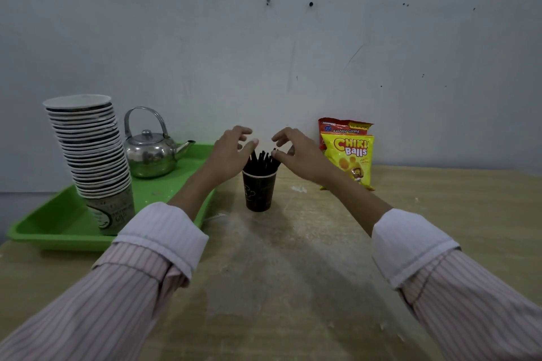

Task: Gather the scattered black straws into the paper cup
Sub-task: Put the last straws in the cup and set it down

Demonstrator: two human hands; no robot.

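Head view: black straws (261, 162) upright in paper cup (259, 192).
Hands: left hand (231, 152), right hand (297, 152) flank their tips, equally near.
Fingers (243, 130): apart, curled, gripping nothing.

Open tabletop (293, 272) before paper cup (258, 192); green tray (58, 226) just left; snack bags (349, 155) near right

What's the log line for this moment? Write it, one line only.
straws: standing in cup | left hand: loosely curled beside straw tips | right hand: at straw tips, grip unclear
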